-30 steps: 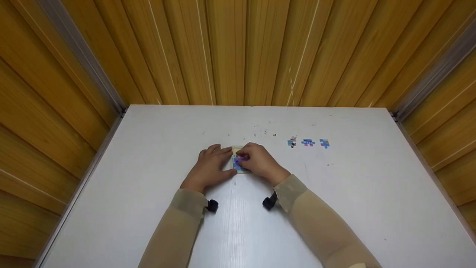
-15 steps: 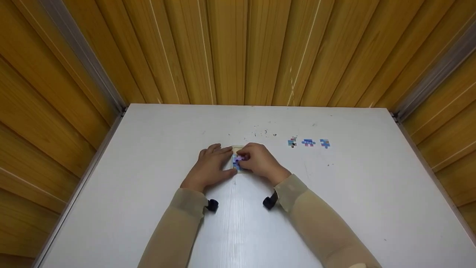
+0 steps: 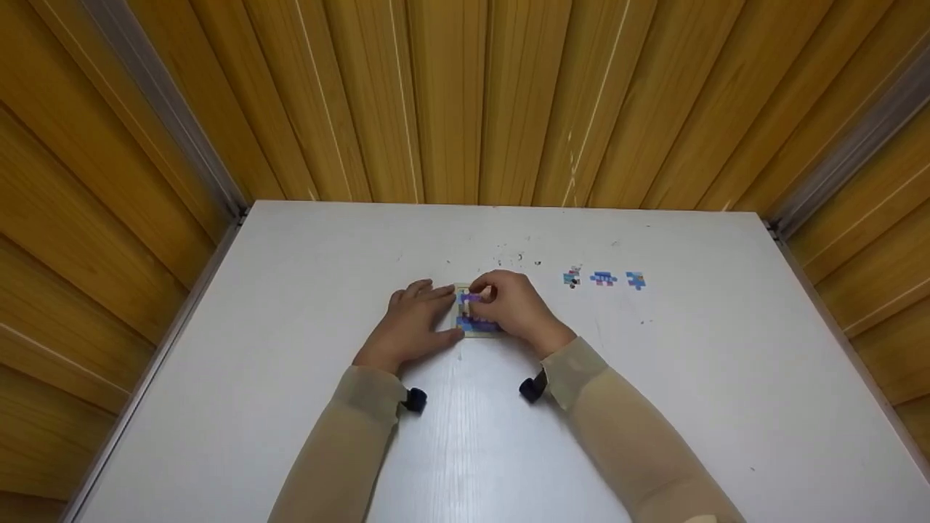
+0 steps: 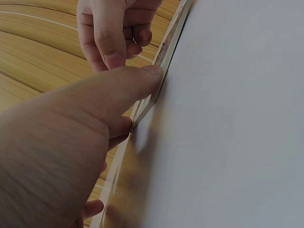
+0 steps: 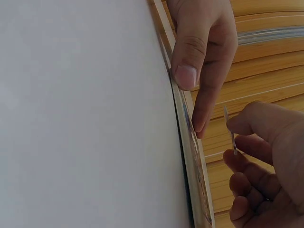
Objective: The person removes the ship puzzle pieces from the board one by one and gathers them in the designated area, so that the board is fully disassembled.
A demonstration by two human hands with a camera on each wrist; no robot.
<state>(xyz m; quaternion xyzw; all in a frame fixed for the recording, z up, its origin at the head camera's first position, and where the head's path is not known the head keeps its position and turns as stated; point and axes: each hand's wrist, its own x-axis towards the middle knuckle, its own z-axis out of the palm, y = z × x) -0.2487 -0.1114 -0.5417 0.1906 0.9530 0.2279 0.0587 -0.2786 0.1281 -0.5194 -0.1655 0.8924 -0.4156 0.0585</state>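
Note:
A small puzzle tray point(image 3: 482, 335) with a pale rim lies on the white table between the hands, partly covered by them. Blue pieces point(image 3: 468, 325) fill its near part. My left hand point(image 3: 410, 327) rests at the tray's left side, thumb at the near corner and fingers spread toward the far corner. Over the tray, my right hand point(image 3: 519, 309) pinches a thin puzzle piece point(image 5: 230, 130) between thumb and fingers; in the right wrist view it shows edge-on, raised off the tray. From the head, a purple patch point(image 3: 471, 297) shows by those fingertips.
Three loose puzzle pieces lie in a row to the right: a multicoloured one point(image 3: 572, 277), a blue and pink one point(image 3: 603, 278) and a blue one point(image 3: 636, 280). Dark specks mark the table point(image 3: 327, 254) behind the tray. Wood-patterned walls point(image 3: 450, 102) stand around it.
My right hand has moved slightly up and away from the tray's middle, its piece shifting toward the far side. More blue pieces show near the front. The left hand stays put.

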